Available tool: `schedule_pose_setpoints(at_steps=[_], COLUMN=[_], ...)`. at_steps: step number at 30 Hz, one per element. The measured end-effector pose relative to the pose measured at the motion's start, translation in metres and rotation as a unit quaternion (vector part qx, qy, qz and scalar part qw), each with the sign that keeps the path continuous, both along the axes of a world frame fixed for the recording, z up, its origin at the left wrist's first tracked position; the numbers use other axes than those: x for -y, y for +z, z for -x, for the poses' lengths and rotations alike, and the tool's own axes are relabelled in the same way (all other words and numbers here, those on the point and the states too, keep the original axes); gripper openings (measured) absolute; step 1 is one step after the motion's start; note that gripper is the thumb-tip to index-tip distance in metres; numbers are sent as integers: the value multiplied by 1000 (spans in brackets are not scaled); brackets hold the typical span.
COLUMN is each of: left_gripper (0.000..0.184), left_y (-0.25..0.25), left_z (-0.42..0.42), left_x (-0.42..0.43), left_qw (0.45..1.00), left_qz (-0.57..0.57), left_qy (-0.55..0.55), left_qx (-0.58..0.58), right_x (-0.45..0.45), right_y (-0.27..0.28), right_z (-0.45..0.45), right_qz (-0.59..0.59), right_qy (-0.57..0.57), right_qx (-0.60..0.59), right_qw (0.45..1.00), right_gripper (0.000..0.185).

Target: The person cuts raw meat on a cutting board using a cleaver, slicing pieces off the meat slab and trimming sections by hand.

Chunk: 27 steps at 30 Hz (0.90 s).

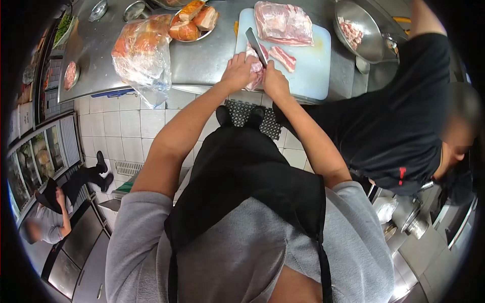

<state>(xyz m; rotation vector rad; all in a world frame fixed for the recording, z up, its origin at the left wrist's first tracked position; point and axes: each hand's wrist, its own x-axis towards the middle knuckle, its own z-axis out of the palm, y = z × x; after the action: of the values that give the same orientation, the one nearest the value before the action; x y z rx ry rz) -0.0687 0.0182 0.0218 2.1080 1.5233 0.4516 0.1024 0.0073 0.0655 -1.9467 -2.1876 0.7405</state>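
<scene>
On a white cutting board (316, 76) my right hand (275, 81) is closed round the handle of a knife (256, 45), whose blade points away from me and to the left. The blade lies over a piece of raw meat (256, 74). My left hand (238, 72) presses on that meat from the left, its fingers bent close to the blade; its thumb side is partly hidden. Just right of the knife lies a cut strip of meat (283, 58). A large slab of raw meat (284, 24) rests at the back of the board.
A bowl of meat chunks (192, 21) and a plastic bag of meat (143, 53) lie left of the board. To the right stands a steel bowl (371, 38) with cut meat. A co-worker (399, 116) is close on my right; another person (53, 212) is far left.
</scene>
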Motion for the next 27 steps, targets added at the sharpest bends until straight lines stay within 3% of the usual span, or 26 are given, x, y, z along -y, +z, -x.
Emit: schedule_pose_setpoints(at_steps=[5,8,11,14,17,19,20,24,27], left_gripper=[51,50,50,49,48,46,46,45,44], left_y=[-9,-13,-13,-13,0,5,7,13,2], left_z=[-1,6,9,16,16,17,17,24,25], left_x=[0,7,24,26,21,22,22,17,21], left_qw=[999,997,993,987,985,988,990,993,991], left_qz=[1,-48,-36,16,60,68,62,46,7], left_qy=[35,53,78,85,85,82,75,61,64], left_qx=[22,42,84,134,136,116,102,86,114], right_x=[97,113,89,89,69,58,52,36,32], right_y=[2,-7,83,60,68,32,0,11,36], right_z=[-68,-109,-83,-69,-28,-12,-17,-43,-43], right_qz=[35,41,218,-57,-86,-70,-43,33,-39], right_qy=[-7,-4,-145,-43,-82,-94,-49,-53,-62], right_qx=[-3,-74,-148,-59,-48,-47,7,-24,-42], right_qw=[999,996,954,996,992,992,998,998,996], right_gripper=[28,30,26,25,24,23,26,33,29])
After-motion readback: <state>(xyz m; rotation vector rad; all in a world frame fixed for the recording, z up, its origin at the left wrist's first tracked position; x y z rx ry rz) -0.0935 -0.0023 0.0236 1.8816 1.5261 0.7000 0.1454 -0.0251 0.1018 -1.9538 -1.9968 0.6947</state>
